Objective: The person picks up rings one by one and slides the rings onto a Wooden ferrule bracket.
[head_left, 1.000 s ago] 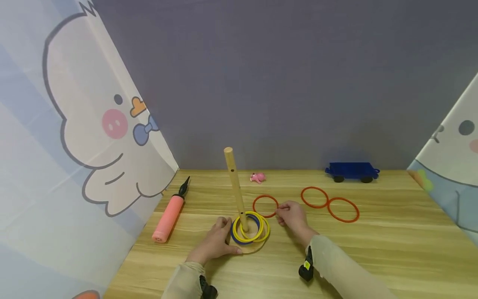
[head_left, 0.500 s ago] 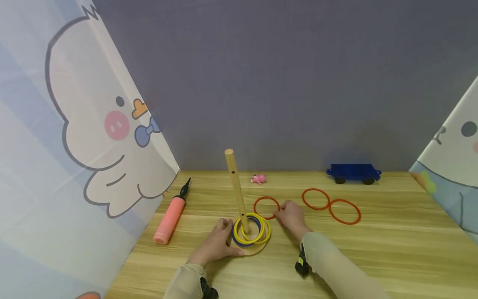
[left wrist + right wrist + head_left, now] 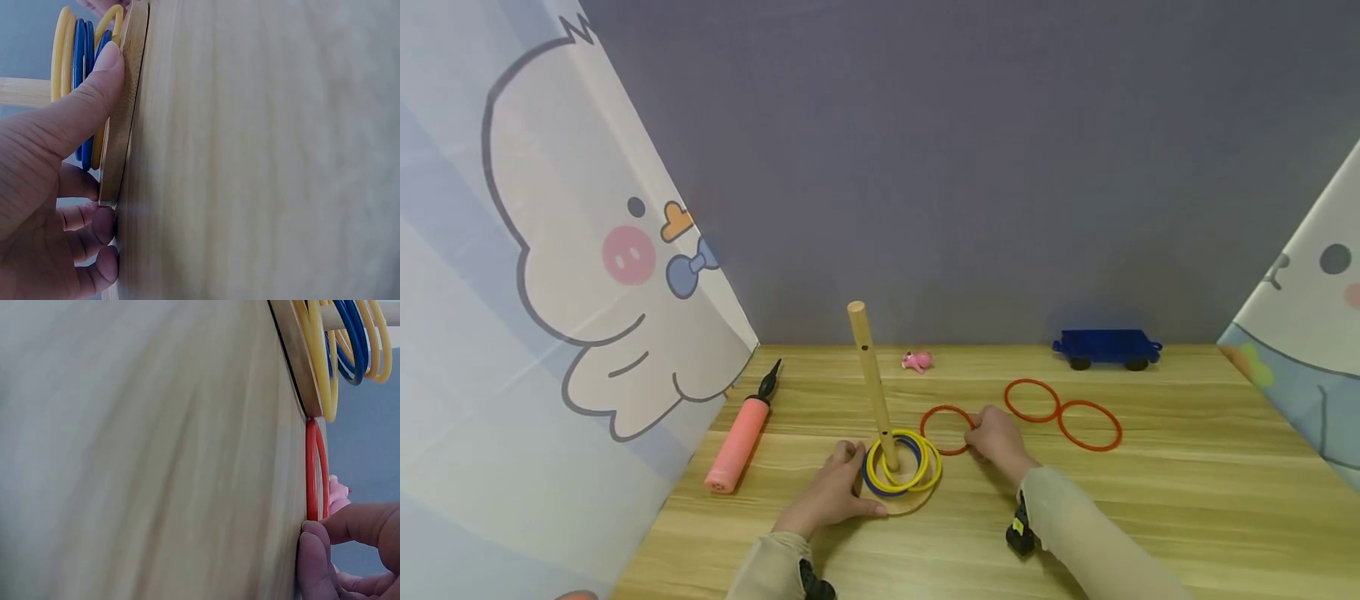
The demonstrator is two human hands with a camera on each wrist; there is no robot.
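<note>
My left hand (image 3: 827,492) grips the round wooden base (image 3: 119,144) of a ring-toss stand, thumb at the near edge, fingers round the left side. The stand's post (image 3: 871,379) rises from the base and leans slightly left in the head view. Several yellow rings (image 3: 56,59) and blue rings (image 3: 78,56) lie stacked loosely round its foot. Just right of the stand, my right hand (image 3: 998,437) pinches the right side of a red ring (image 3: 311,469) between thumb and fingertip. That ring lies nearly flat at the tabletop, its far end close to the base.
Two more red rings (image 3: 1032,420) lie touching each other farther right. A blue toy wagon (image 3: 1108,345) stands at the back right, and a small pink animal figure (image 3: 917,361) behind the post. At left lies a pink hand pump (image 3: 739,446) with a black nozzle.
My right hand and the pinched red ring have shifted a little to the right and toward me. The left hand and the stand stay in place.
</note>
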